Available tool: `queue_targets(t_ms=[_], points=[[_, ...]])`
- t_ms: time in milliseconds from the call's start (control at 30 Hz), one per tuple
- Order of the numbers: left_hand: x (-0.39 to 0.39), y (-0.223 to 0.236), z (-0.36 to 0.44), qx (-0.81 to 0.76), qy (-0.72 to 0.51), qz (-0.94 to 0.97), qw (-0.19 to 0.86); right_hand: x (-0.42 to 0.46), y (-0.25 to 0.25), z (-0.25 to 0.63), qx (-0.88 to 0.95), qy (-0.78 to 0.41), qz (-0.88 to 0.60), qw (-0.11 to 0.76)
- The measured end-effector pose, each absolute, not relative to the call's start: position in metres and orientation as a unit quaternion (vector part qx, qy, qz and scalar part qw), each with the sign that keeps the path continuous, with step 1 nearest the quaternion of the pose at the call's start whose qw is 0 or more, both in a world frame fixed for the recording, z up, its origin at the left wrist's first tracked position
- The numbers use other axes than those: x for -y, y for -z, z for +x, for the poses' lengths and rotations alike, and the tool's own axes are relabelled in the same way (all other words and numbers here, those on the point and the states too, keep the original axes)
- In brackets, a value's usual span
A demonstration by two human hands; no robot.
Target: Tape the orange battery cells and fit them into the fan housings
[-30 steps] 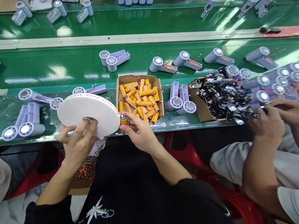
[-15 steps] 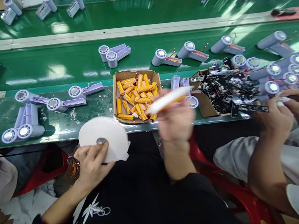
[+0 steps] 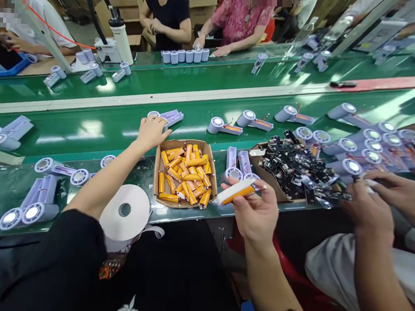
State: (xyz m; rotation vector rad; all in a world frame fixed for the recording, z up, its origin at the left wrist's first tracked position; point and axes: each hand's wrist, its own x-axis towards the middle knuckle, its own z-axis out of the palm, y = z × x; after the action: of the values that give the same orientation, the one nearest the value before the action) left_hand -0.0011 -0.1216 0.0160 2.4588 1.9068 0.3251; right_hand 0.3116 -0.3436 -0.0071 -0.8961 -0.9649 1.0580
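Note:
My left hand [image 3: 152, 130] reaches across the green belt and closes on a lilac fan housing [image 3: 169, 117] just beyond the box of batteries. My right hand [image 3: 256, 211] is held near the belt's front edge, pinching an orange battery [image 3: 236, 192] that has a white tape strip along its top. A cardboard box [image 3: 156, 173] with several orange batteries sits between my hands. The white tape roll [image 3: 125, 214] lies by the belt's near edge, under my left forearm, with nobody holding it.
A co-worker's two hands [image 3: 375, 201] work at the right, beside a box of black circuit boards [image 3: 297, 167]. Lilac fan housings lie on the belt at left [image 3: 34, 202] and right [image 3: 364, 145]. Other people sit across the far belt.
My left hand let go of the tape roll and reached forward to the fan housing. My right hand drew the taped battery back toward me. The camera tilted up.

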Motion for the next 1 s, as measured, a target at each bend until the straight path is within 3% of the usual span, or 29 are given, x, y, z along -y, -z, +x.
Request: queue_targets(t_ms=[100,267,467,600,767,1000], points=[[0.058,-0.002,0.02,-0.593,-0.055,0.803,0.033,0.351,0.001,0.331,0.438,-0.447,-0.404,0.667],[0.023,0.019,0.016,-0.504,-0.045,0.853,0.126,0.352,-0.019,0.366,0.482,-0.418,-0.428,0.64],[-0.003,0.023,0.008,-0.42,-0.06,0.867,0.262,0.236,-0.054,0.345,0.602,-0.362,-0.389,0.596],[-0.006,0.029,0.013,-0.457,-0.124,0.835,0.281,0.121,-0.041,0.291,0.718,-0.379,-0.394,0.431],[-0.006,0.036,0.025,-0.487,-0.168,0.809,0.282,0.059,-0.011,0.251,0.841,-0.21,-0.472,0.159],[-0.008,0.039,0.04,-0.527,-0.184,0.777,0.291,0.053,0.003,0.248,0.867,-0.145,-0.476,0.023]])
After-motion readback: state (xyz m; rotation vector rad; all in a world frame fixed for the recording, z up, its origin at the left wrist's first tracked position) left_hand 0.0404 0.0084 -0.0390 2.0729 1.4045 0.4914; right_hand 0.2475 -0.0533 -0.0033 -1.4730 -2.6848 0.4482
